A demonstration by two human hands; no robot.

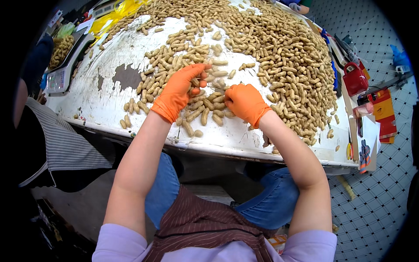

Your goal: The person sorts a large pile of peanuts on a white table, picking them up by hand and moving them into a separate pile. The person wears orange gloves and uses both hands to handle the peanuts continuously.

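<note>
Unshelled peanuts (294,72) cover much of a worn white tabletop (108,108), heaped thickest at the right and far side. Both my hands wear orange gloves over a smaller peanut group at the middle. My left hand (183,90) has its fingers curled among the peanuts, thumb and fingertips near several of them; whether it grips one is unclear. My right hand (245,102) is bent into a loose fist, its fingertips down by the peanuts (209,104) between the hands. What lies under its fingers is hidden. Some peanuts by the fingertips look blurred.
A digital scale (59,78) holding a bag of peanuts (62,49) stands at the left, beside a person in a striped apron (72,140). Yellow plastic bags (114,14) lie beyond. At the right are a red container (355,78) and a glove (364,155). Another person's gloved hand (294,6) shows at the far edge.
</note>
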